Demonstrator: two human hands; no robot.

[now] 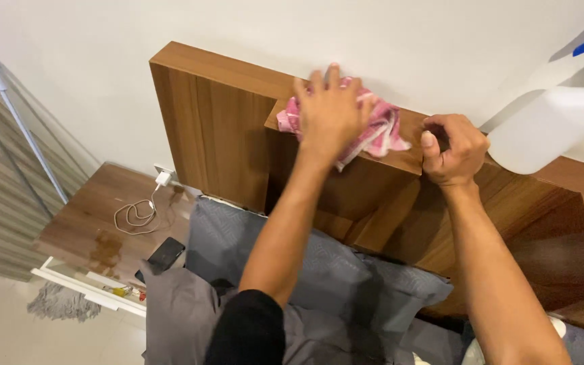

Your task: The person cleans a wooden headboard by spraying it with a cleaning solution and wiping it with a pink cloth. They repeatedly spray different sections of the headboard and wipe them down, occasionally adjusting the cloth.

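The pink checked cloth (373, 128) lay on the top ledge of the wooden headboard (217, 128), pressed flat under the left hand (329, 111), fingers spread over it. It looked like wiping under way. Just beside it, the right hand (451, 149) was clenched around a white spray bottle (549, 128); its contents could not be seen. Below the hands lay grey pillows (319, 270).

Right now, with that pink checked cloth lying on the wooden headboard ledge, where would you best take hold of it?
Probably from above, at the bunched middle of the pink checked cloth, where the left hand presses it flat on the headboard ledge. The ledge is narrow and backs onto the wall, so coming down from the bed side seems easiest. A loose corner hangs over the front edge, a second spot to pinch.
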